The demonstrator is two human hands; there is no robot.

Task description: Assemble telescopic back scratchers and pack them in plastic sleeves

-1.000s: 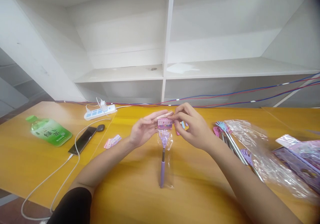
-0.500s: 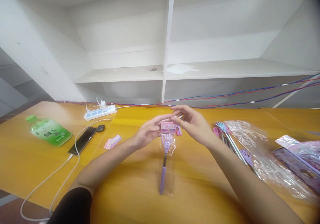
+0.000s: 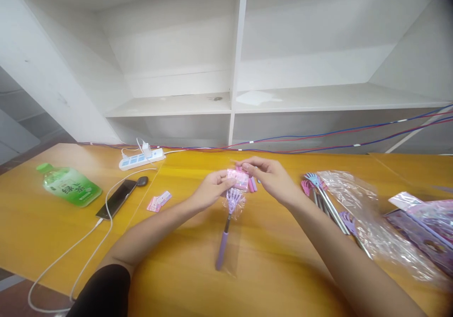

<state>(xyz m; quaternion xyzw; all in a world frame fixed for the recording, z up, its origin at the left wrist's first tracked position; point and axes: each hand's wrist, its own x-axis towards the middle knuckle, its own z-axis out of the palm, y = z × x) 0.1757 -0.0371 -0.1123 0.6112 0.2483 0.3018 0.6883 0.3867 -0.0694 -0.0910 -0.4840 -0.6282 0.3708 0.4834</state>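
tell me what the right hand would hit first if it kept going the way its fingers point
The right hand points left, so it would likely meet the pink header card it is pinching, then the left hand just beyond.

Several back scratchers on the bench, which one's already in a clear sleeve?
The purple back scratcher at centre, held at its pink header card by left hand and right hand. The loose scratchers to the right lie bare, fanned together.

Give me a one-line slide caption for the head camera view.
Both hands pinch a pink header card atop a bagged purple back scratcher.
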